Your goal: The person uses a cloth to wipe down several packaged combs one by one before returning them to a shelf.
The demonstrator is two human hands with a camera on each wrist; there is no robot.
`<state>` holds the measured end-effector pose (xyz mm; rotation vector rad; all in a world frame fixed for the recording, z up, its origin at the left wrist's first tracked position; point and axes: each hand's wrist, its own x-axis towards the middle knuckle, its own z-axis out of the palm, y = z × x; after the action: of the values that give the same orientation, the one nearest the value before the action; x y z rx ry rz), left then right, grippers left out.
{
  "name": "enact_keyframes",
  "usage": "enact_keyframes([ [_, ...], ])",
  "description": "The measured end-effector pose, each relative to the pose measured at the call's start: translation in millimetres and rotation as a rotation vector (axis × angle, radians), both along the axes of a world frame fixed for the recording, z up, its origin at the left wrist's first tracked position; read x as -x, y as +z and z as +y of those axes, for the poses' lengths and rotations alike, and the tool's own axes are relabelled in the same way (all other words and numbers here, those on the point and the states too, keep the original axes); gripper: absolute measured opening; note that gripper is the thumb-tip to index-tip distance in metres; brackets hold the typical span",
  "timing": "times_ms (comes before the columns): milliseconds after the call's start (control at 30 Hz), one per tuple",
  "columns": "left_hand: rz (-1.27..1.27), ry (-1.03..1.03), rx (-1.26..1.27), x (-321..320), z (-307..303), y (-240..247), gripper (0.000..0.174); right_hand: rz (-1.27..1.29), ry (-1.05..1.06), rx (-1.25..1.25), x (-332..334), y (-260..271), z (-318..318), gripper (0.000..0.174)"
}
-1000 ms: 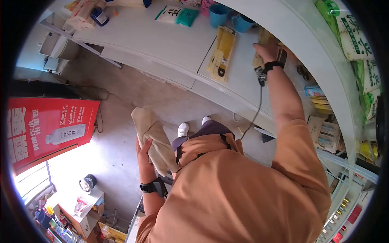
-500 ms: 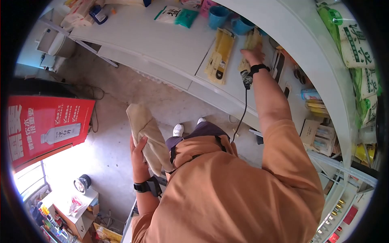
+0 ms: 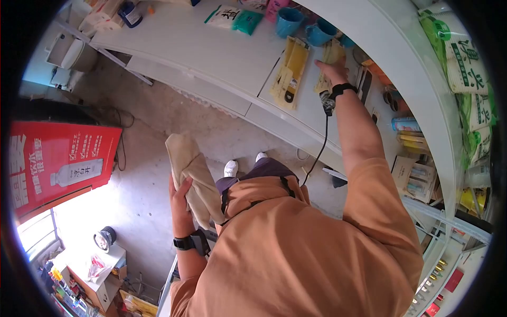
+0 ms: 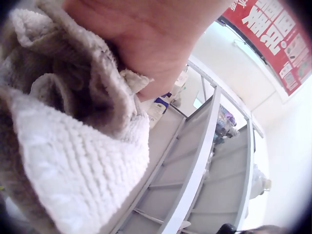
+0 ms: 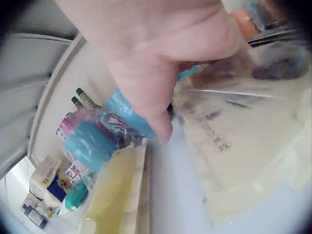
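Observation:
A folded beige cloth is held in my left hand, its fingers curled round the lower part; in the left wrist view the cloth looks thick and ribbed beside the palm. At the shelf, my right hand lies over a pale yellow plastic packet. The right wrist view shows the right hand's thumb standing out, apart from the packet, and the other fingers over its far end, partly hidden. Another yellow packet lies to the left.
Blue cups stand behind the packets on the white shelf. A white and green bag lies further left. Dark flat items and a blue can are on the right. A cable hangs from the right wrist over the shelf edge.
Since a second ago, my right hand and the packet under it have moved left, closer to the other yellow packet. My left hand still holds the cloth.

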<state>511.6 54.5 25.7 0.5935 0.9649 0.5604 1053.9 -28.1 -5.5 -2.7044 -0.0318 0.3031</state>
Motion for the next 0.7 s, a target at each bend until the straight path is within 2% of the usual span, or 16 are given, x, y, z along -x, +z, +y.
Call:
enact_keyframes([
  [133, 0.017, -0.009, 0.013, 0, 0, -4, 0.047, -0.092, 0.1, -0.142, -3, -5, -13, 0.111],
  [200, 0.017, -0.013, 0.012, -1, 0, -2, 0.048, -0.27, 0.041, 0.081, 7, 3, -10, 0.093],
  [233, 0.008, -0.018, 0.007, -2, 0, -2, 0.048, -0.268, 0.04, 0.077, 15, 3, -10, 0.093],
  [300, -0.003, -0.021, -0.004, -6, 1, -3, 0.049, -0.621, 0.357, 0.061, 33, 5, -7, 0.092],
  [333, -0.003, -0.035, 0.003, -7, 2, -4, 0.049, -0.618, 0.354, 0.054, 42, -3, -1, 0.092],
  [400, -0.019, -0.068, 0.008, -10, 4, -5, 0.049, -0.543, 0.491, -0.071, 68, -21, 16, 0.103],
  [433, -0.015, -0.072, 0.0, -10, 6, -3, 0.049, -0.542, 0.484, -0.078, 82, -23, 28, 0.103],
  [500, -0.042, -0.121, -0.017, -12, 7, 2, 0.049, -0.07, 0.164, -0.127, 123, -11, 49, 0.109],
  [533, -0.029, -0.111, -0.016, -13, 7, 5, 0.05, -0.068, 0.159, -0.137, 132, -11, 54, 0.109],
  [600, -0.009, -0.114, -0.035, -11, 7, 9, 0.051, -0.067, 0.103, 0.068, 144, -11, 62, 0.115],
  [700, 0.004, -0.114, -0.041, -4, 6, 15, 0.052, 0.08, -0.009, -0.063, 143, -1, 68, 0.117],
])
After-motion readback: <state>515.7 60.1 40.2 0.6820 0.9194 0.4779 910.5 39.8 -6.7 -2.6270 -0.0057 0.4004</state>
